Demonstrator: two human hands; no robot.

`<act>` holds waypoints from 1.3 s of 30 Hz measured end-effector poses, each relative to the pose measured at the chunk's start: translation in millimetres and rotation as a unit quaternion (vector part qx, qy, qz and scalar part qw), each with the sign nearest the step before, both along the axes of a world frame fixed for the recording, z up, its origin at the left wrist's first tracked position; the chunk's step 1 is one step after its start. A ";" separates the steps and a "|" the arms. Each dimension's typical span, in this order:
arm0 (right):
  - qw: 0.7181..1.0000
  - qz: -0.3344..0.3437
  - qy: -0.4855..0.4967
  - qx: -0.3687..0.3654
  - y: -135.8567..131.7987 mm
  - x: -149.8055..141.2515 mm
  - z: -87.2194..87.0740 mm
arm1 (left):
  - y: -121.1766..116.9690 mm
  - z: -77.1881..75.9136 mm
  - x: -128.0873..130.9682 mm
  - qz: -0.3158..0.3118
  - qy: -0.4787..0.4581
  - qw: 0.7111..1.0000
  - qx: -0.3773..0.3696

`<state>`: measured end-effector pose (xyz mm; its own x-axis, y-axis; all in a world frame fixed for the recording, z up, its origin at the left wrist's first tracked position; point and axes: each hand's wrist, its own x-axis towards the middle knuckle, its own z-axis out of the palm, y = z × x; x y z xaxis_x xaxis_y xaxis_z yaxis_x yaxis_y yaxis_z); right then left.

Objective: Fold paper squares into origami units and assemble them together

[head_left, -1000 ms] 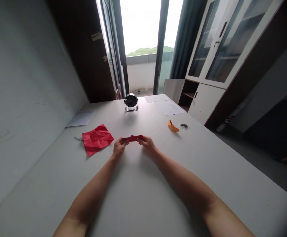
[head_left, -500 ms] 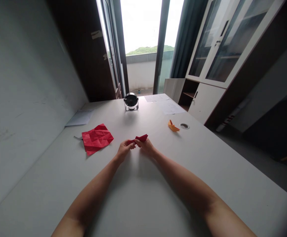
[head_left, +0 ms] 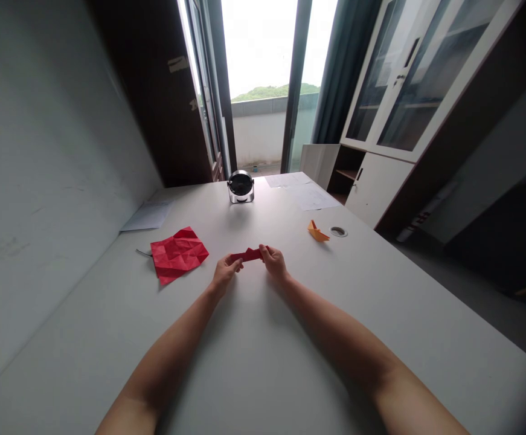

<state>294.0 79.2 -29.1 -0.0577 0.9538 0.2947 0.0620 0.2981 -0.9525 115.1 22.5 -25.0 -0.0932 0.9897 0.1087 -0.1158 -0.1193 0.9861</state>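
Between my two hands stretches a small folded red paper point(head_left: 248, 255), long and narrow with a little peak in its middle. My left hand point(head_left: 226, 270) pinches its left end, and my right hand point(head_left: 273, 261) pinches the right end. The fingers cover both tips of the paper. To the left lies a creased red paper sheet point(head_left: 179, 256), spread out on the white table point(head_left: 253, 362). An orange folded paper boat point(head_left: 318, 231) rests to the right, beyond my right hand.
Beside the boat is a round cable hole ring point(head_left: 338, 231) in the table. A small black and silver round device point(head_left: 241, 186) stands at the far end. Printed papers point(head_left: 312, 197) lie back right, and another paper point(head_left: 147, 216) lies by the left wall.
My right hand has shifted right along the folded red paper to its right end. The paper now shows more of its length between my hands, which are farther apart.
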 end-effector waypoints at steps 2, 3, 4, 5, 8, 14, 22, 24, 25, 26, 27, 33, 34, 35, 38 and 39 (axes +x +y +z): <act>0.999 0.020 -0.032 0.012 -1.4 0.6 -0.1 | 3.9 -3.6 -5.8 0.024 0.001 1.000 0.014; 0.998 0.029 -0.052 0.023 -2.6 0.7 -0.1 | 5.8 -5.4 -9.0 0.039 0.003 0.999 0.021; 0.996 0.034 -0.073 0.036 -4.0 0.6 0.1 | 7.5 -7.0 -12.1 0.058 0.006 0.998 0.027; 0.994 0.036 -0.093 0.050 -5.5 0.6 0.4 | 8.9 -8.5 -14.9 0.076 0.011 0.997 0.032; 0.986 0.015 -0.134 0.095 -9.1 1.1 2.2 | 10.3 -11.5 -20.4 0.113 0.030 0.992 0.045; 0.979 -0.001 -0.166 0.118 -5.7 3.1 1.1 | 7.6 -10.6 -18.5 0.125 0.047 0.990 0.054; 0.971 0.053 -0.203 0.116 -3.8 1.0 8.0 | 4.0 -4.8 -14.6 0.114 0.089 0.988 0.048; 0.960 0.058 -0.235 0.143 -6.3 0.4 12.4 | 2.7 -3.7 -14.3 0.108 0.105 0.987 0.053; 0.955 0.060 -0.246 0.152 -7.6 0.4 14.5 | 2.4 -3.2 -14.1 0.110 0.108 0.987 0.051; 0.952 0.062 -0.254 0.157 -8.7 1.0 16.4 | 2.3 -2.8 -13.8 0.112 0.109 0.987 0.046; 0.951 0.062 -0.257 0.159 -9.5 2.2 18.0 | 2.4 -2.6 -13.5 0.112 0.107 0.987 0.041; 0.968 0.050 -0.214 0.119 -0.7 33.5 20.4 | 5.1 -6.8 -12.3 0.104 0.105 0.989 0.026; 0.972 0.036 -0.208 0.107 3.2 43.7 19.2 | 5.5 -8.4 -12.5 0.105 0.112 0.988 0.024; 0.974 0.012 -0.206 0.096 7.4 55.5 17.7 | 5.9 -9.9 -12.8 0.105 0.118 0.987 0.023; 0.960 -0.097 -0.253 0.069 21.3 97.3 12.0 | 6.7 -13.4 -13.2 0.092 0.138 0.986 0.025; 0.950 -0.135 -0.274 0.061 25.8 112.0 9.9 | 6.8 -14.0 -13.2 0.085 0.145 0.985 0.026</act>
<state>406.0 105.0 -19.2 0.0067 0.9167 0.3994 0.6291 0.3066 -0.7143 101.9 29.4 -38.9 -0.2154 0.9547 0.2054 0.1966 -0.1637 0.9667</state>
